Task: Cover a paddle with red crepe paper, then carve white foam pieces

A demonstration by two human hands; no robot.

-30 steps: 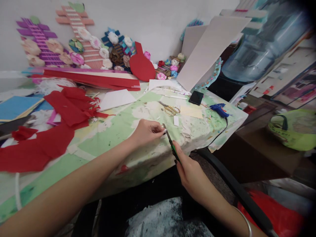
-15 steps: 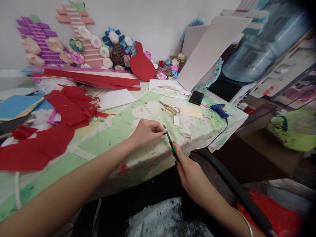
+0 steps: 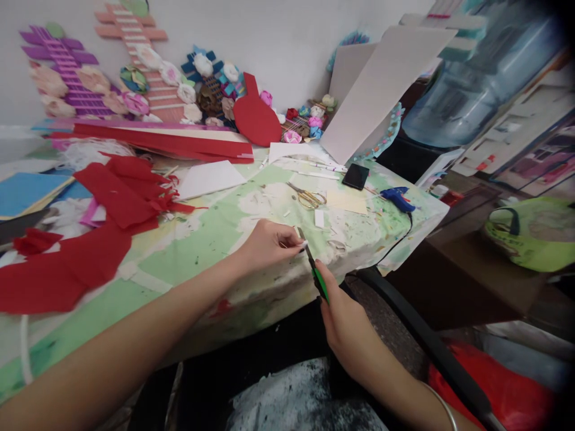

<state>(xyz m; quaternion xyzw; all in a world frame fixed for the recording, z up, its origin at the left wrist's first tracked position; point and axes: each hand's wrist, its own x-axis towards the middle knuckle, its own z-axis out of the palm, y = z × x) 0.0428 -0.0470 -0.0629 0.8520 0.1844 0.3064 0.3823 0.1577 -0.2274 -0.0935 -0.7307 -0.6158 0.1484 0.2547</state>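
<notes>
My left hand [image 3: 269, 244] rests on the green and white table cover [image 3: 202, 239] near the front edge, fingers pinched on a small white scrap [image 3: 303, 244]. My right hand [image 3: 344, 317] is below the table edge, closed round the green handle of a knife-like cutter [image 3: 314, 266]. The cutter's dark blade points up toward the scrap at my left fingertips.
Gold scissors [image 3: 309, 197], a black phone [image 3: 356, 176] and a blue glue gun [image 3: 398, 199] with its black cord lie further back. Red paper pieces [image 3: 103, 227] spread to the left. Paper flower crafts [image 3: 179, 90] and a white board [image 3: 381, 84] stand by the wall. A green bag [image 3: 530, 239] sits at the right.
My left hand slid slightly toward me along the table edge, and the cutter tip stays at the scrap. The view shifted a little; otherwise the table looks the same.
</notes>
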